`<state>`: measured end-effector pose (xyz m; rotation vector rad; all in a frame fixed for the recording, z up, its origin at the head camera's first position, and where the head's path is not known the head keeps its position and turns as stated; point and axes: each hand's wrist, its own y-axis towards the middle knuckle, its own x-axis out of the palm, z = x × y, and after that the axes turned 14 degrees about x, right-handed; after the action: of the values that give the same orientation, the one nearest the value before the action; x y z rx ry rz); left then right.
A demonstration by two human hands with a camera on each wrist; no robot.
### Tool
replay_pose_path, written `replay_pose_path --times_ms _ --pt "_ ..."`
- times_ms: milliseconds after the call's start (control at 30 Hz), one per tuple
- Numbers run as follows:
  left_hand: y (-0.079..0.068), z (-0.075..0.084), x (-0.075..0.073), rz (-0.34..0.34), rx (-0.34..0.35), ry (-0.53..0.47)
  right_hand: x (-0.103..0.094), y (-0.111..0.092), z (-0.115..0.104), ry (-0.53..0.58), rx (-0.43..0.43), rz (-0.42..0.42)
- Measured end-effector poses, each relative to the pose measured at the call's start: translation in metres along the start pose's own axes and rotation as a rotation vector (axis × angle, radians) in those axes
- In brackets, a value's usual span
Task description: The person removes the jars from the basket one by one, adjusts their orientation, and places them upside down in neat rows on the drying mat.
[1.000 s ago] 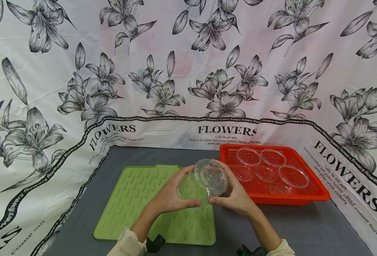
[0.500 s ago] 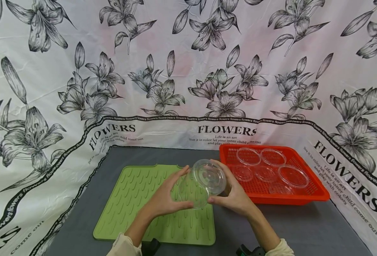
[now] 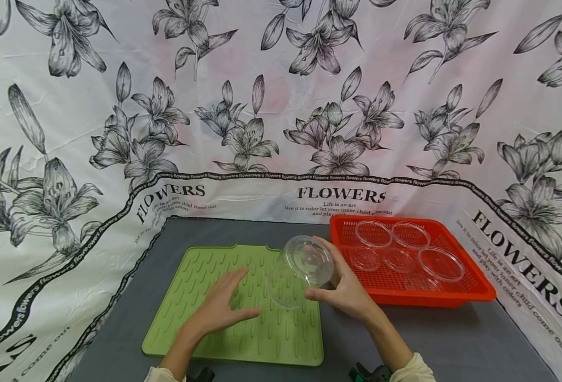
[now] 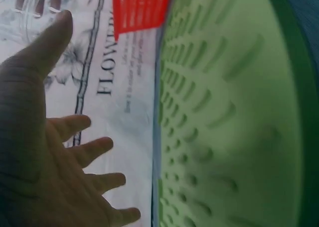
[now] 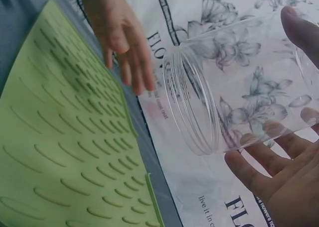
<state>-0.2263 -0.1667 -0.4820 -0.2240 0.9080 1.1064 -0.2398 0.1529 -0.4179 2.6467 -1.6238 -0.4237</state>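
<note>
A clear plastic jar (image 3: 307, 260) with a threaded rim is in the air over the right part of the green mat (image 3: 204, 342). My right hand (image 3: 349, 291) grips its side, thumb on one side and fingers on the other. In the right wrist view the jar (image 5: 249, 82) lies tilted, its threaded mouth toward the left. My left hand (image 3: 217, 305) is above the mat, left of the jar and apart from it. Its fingers are spread and hold nothing, as the left wrist view shows of the same hand (image 4: 60, 157).
To the right stands a red perforated basket (image 3: 481, 291) with three clear round jars (image 3: 440, 264) in it. Both rest on a grey table (image 3: 433, 345). Behind the table hangs a white cloth (image 3: 252, 199) printed with flowers.
My left hand has let go of the jar and moved away to the left. The right hand keeps its hold, and the jar stays nearly in the same place.
</note>
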Motion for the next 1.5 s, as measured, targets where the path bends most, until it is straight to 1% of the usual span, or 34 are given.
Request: replay_pose_path --times_ms 67,167,400,467,633,700,867,933,1067,1167,1300,1500 --pt "-0.005 -0.006 0.0 -0.021 -0.017 0.053 0.001 0.001 0.001 -0.006 0.011 0.005" --pt "-0.012 -0.013 -0.001 -0.039 -0.062 0.114 0.002 0.002 0.001 -0.006 0.02 0.009" --pt "-0.028 -0.024 -0.006 -0.028 -0.143 0.246 0.005 0.004 0.003 -0.016 0.014 0.022" --pt "-0.031 -0.027 -0.007 -0.013 -0.156 0.273 0.005 0.005 0.005 -0.019 0.011 0.024" --pt "-0.035 -0.041 -0.009 0.071 -0.137 0.339 0.006 0.008 0.007 -0.032 0.02 0.053" --pt "-0.036 -0.049 -0.01 0.097 -0.134 0.369 0.008 0.01 0.008 -0.035 0.033 0.074" --pt "-0.036 -0.063 -0.015 0.097 -0.189 0.384 0.012 0.015 0.011 -0.039 0.06 0.12" --pt "-0.035 -0.064 -0.018 0.087 -0.211 0.367 0.014 0.017 0.012 -0.037 0.064 0.132" --pt "-0.034 -0.062 -0.022 0.032 -0.27 0.318 0.016 0.02 0.016 -0.025 0.071 0.136" --pt "-0.036 -0.063 -0.023 -0.018 -0.31 0.288 0.019 0.023 0.017 -0.009 0.085 0.136" --pt "-0.04 -0.068 -0.019 -0.059 -0.336 0.252 0.023 0.027 0.016 -0.028 0.103 0.151" --pt "-0.042 -0.076 -0.015 -0.066 -0.336 0.233 0.031 0.036 0.012 -0.093 0.099 0.177"
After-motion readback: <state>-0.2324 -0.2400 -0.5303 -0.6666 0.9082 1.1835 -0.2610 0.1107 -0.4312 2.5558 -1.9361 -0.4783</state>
